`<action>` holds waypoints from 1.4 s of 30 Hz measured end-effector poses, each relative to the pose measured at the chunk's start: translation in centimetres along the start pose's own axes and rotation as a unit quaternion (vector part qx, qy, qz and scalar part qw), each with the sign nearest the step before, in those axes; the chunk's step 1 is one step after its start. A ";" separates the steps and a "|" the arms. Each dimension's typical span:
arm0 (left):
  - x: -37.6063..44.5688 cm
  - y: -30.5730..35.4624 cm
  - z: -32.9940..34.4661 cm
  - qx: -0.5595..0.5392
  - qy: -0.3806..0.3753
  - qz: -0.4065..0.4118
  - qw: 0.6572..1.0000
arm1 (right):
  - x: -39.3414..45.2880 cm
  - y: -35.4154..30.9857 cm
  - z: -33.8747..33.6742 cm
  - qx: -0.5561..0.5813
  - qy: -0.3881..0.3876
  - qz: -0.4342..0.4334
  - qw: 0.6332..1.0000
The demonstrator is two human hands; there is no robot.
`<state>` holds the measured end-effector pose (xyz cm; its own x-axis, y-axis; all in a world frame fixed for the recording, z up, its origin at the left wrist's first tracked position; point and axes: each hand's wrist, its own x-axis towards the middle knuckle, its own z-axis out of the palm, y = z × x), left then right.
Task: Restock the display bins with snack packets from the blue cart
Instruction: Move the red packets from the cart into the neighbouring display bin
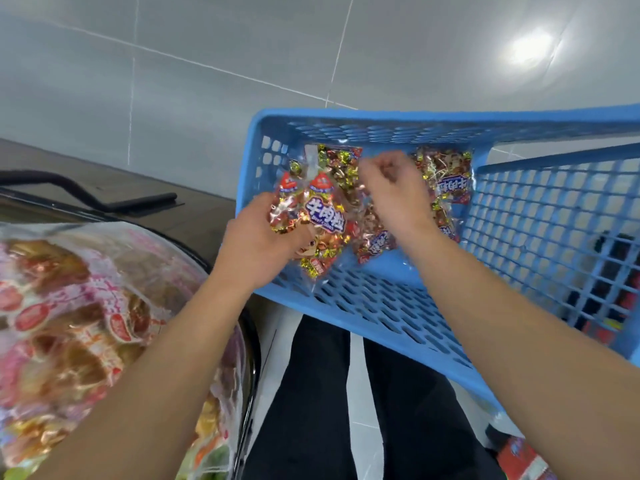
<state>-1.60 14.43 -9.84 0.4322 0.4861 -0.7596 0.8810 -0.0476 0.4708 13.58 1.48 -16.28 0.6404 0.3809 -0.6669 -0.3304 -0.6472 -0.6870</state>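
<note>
the pick-up step was in hand: the left hand (258, 244) gripped a snack packet (313, 216) in the blue cart (381, 306) while the right hand (394, 192), fingers curled, reached for another packet (450, 181), which likely needed a firm pinch next

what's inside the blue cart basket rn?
Blue cart basket holds clear snack packets; left hand grips one, right hand covers others. Exact count hidden.

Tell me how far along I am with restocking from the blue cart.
Done: the display bin at your left already holds many packets. In hand: your left hand grips a snack packet in the blue cart; your right hand reaches among others. Left: at least one more packet in the cart.
</note>
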 end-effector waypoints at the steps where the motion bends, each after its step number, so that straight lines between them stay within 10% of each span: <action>1: -0.5 -0.4 -0.5 -0.011 0.038 -0.010 0.999 | 0.9 0.6 0.2 -0.017 0.007 0.043 0.999; 5: -2.0 -1.1 -1.7 -0.048 0.125 -0.026 0.991 | 3.1 2.1 2.6 -0.058 -0.072 0.177 0.980; 11: -2.7 -1.3 -2.0 -0.094 0.153 -0.043 0.983 | 3.0 2.0 2.4 -0.034 0.019 0.152 0.988; 19: -4.9 -0.7 -0.7 -0.219 0.147 -0.081 0.961 | -4.4 0.0 -4.2 0.057 0.024 0.055 0.997; 30: -14.4 3.8 -0.4 -0.367 0.112 -0.076 0.920 | -14.8 -6.8 -13.5 -0.143 0.077 -0.101 0.982; 42: -32.9 4.3 2.0 -0.514 0.223 -0.011 0.828 | -28.3 -10.7 -17.6 -0.040 -0.023 -0.206 0.978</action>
<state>-11.65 -3.52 16.22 0.1026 0.7615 -0.6400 0.1587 0.6226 0.7663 11.22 -13.97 15.06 0.6758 0.6476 -0.3520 0.0046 -0.4812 -0.8766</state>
